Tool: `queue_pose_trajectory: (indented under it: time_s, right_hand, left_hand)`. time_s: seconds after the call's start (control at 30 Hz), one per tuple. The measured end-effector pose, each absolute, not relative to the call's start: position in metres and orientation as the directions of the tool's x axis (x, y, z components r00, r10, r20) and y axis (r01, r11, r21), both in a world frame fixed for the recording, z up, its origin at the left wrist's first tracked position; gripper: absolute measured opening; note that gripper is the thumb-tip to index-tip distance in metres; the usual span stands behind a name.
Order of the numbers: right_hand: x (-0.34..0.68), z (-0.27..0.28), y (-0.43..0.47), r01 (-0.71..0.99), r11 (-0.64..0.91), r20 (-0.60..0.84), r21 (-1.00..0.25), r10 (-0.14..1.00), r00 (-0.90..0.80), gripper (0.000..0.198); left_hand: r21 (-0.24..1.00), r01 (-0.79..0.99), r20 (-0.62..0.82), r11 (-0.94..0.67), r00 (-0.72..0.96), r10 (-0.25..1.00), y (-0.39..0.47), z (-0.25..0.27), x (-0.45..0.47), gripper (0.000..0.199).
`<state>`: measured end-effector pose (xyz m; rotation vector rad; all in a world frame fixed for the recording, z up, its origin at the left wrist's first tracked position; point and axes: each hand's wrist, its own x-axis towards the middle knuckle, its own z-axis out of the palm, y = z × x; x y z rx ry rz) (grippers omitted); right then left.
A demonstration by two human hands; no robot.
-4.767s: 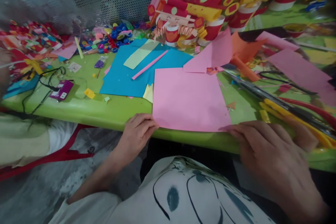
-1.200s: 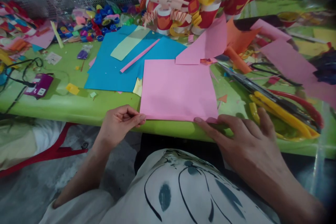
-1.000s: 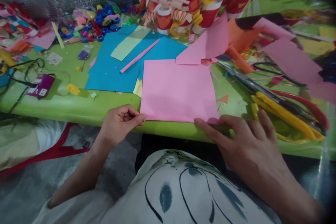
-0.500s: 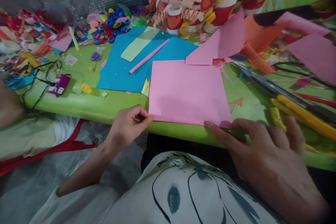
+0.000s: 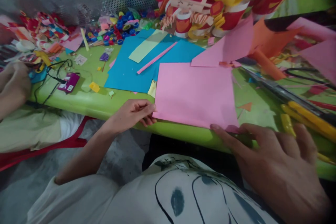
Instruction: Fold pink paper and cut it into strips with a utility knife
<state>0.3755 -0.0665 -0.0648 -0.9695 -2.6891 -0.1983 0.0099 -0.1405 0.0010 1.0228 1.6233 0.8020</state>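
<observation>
A sheet of pink paper [image 5: 195,92] lies flat at the front edge of the green table, its near edge reaching the table's rounded rim. My left hand [image 5: 131,114] is closed at the sheet's near left corner, thumb on top and fingertips curled below the edge. At the near right corner, my right hand [image 5: 273,150] holds the paper's edge between thumb and index finger; its other fingers are bent over the table. Behind the sheet, blue paper [image 5: 123,66] carries a pale green strip [image 5: 148,46] and a thin pink strip [image 5: 156,58].
A long cutter with yellow handles [image 5: 312,119] lies at the right, beside orange and pink paper scraps. Red paper figures [image 5: 183,21] stand at the back. A purple box with a cable [image 5: 68,82] is at the left, near another person's hands [image 5: 15,85].
The view has shifted slightly, moving the table things rightward. My left fingertips now show below the paper's edge, while my right hand keeps its place. The other person's hands have come into view.
</observation>
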Motion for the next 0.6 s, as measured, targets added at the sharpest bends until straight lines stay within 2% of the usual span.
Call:
queue_pose_trajectory:
  time_s: [0.1, 0.13, 0.2, 0.27, 0.3, 0.33, 0.4, 0.53, 0.6]
  right_hand:
    - [0.375, -0.066, -0.066, 0.639, 0.767, 0.293, 0.046, 0.602, -0.743, 0.097]
    - [0.375, -0.066, -0.066, 0.640, 0.766, 0.291, 0.050, 0.602, -0.743, 0.098]
    - [0.374, -0.067, -0.066, 0.648, 0.760, 0.295, 0.053, 0.608, -0.737, 0.100]
    - [0.374, -0.067, -0.066, 0.654, 0.754, 0.301, 0.054, 0.612, -0.731, 0.101]
    - [0.374, -0.067, -0.066, 0.653, 0.755, 0.302, 0.058, 0.610, -0.732, 0.101]
    - [0.374, -0.067, -0.066, 0.648, 0.759, 0.301, 0.063, 0.604, -0.738, 0.099]
    - [0.375, -0.066, -0.066, 0.633, 0.771, 0.292, 0.068, 0.592, -0.751, 0.092]
    - [0.375, -0.065, -0.066, 0.638, 0.768, 0.288, 0.055, 0.599, -0.747, 0.073]
    - [0.375, -0.065, -0.067, 0.641, 0.765, 0.291, 0.052, 0.603, -0.743, 0.071]
  left_hand:
    - [0.842, 0.322, -0.410, 0.432, -0.138, 0.902, -0.142, 0.009, 0.000, 0.061]
    - [0.823, 0.405, -0.349, 0.399, -0.195, 0.917, -0.142, 0.012, -0.001, 0.061]
    - [0.737, 0.619, -0.118, 0.270, -0.275, 0.954, -0.142, 0.014, 0.000, 0.056]
    - [0.625, 0.771, 0.081, 0.121, -0.218, 0.973, -0.141, 0.015, 0.006, 0.047]
    - [0.602, 0.795, 0.101, 0.072, -0.165, 0.981, -0.141, 0.014, 0.010, 0.043]
    - [0.612, 0.789, 0.072, 0.057, -0.127, 0.989, -0.141, 0.012, 0.014, 0.039]
    - [0.683, 0.720, -0.045, 0.124, -0.127, 0.991, -0.142, 0.006, 0.022, 0.035]
    - [0.823, 0.452, -0.290, 0.346, -0.190, 0.938, -0.147, -0.005, 0.027, 0.033]
    - [0.852, 0.321, -0.370, 0.412, -0.187, 0.910, -0.148, -0.007, 0.027, 0.035]
